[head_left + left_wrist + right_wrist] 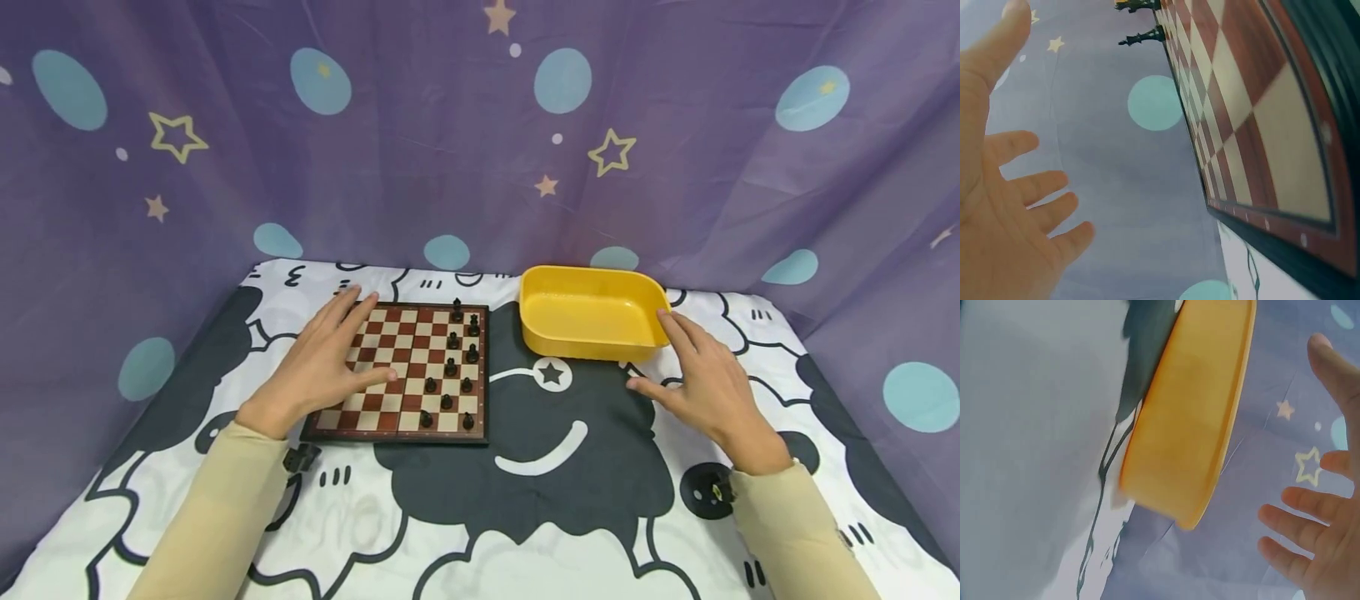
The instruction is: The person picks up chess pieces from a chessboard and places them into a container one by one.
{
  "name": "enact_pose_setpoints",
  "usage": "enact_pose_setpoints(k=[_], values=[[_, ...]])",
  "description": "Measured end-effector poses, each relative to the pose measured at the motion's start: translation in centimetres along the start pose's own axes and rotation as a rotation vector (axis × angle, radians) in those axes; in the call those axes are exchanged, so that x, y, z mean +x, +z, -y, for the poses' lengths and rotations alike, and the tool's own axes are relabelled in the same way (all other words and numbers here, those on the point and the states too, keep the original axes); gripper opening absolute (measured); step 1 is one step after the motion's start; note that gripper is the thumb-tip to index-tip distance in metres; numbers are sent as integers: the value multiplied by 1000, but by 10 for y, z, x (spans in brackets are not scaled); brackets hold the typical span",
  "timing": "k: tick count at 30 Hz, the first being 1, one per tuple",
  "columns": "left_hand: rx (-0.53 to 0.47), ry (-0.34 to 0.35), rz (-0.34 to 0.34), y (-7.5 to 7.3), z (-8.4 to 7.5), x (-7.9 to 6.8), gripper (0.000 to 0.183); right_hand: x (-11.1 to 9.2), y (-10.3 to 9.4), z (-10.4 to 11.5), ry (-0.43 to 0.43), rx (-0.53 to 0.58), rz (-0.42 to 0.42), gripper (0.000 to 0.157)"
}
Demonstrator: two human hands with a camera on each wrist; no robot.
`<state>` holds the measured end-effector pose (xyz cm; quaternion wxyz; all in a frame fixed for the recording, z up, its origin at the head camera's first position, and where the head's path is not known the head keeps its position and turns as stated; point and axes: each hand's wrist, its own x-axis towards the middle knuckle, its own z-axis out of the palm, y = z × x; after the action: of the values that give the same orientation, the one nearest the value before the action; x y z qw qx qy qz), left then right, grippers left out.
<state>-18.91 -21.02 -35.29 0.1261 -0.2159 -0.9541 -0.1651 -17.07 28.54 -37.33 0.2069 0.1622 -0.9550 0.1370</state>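
Observation:
A brown-and-cream chessboard point(375, 423) lies flat on the left part of the table, with several black chess pieces point(451, 367) standing on its right half. Over the board's left side hovers my left hand point(318, 362), its fingers spread and nothing in them. In the left wrist view that hand point(1016, 194) is apart from the board point(1260, 125). A yellow plastic tub point(592, 347) sits to the right of the board, its inside bare. My right hand point(705, 383) is held by the tub's right end, fingers spread; the right wrist view shows the tub's side wall point(1185, 419) beside it.
A white and dark grey cartoon-print cloth point(540, 492) covers the table. Behind it and at both sides hangs a purple curtain point(450, 167) with stars and blue spots. Between board and tub runs a strip of cloth.

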Motion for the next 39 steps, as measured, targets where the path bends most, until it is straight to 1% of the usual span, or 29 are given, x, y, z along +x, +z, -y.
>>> enact_pose_setpoints(k=[5, 8, 11, 15, 18, 22, 25, 30, 34, 39], values=[[-98, -58, 36, -4, -1, -1, 97, 0, -1, 17, -63, 31, -12, 97], [-147, -95, 50, -5, 1, -2, 93, 0, -2, 27, -93, 20, -10, 96], [-191, -108, 49, -7, 5, -2, 88, -1, -2, 36, -114, 3, 0, 97], [-243, -115, 21, -13, 8, -1, 81, -2, 0, 45, -151, 3, 0, 97], [-253, -141, 10, -16, 11, -1, 80, -2, 2, 48, -174, 9, -5, 98], [-252, -199, 50, -16, 17, -2, 80, -4, 6, 51, -193, 31, 1, 94], [-251, -228, 79, -13, 24, -3, 80, -4, 9, 54, -204, 53, 9, 90], [-221, -244, 129, -5, 39, -3, 78, -5, 17, 61, -237, 76, 3, 88], [-221, -289, 177, -1, 49, -5, 74, -4, 24, 68, -268, 107, 15, 87], [-248, -323, 185, 2, 58, -6, 75, -3, 31, 75, -267, 145, 50, 84]])
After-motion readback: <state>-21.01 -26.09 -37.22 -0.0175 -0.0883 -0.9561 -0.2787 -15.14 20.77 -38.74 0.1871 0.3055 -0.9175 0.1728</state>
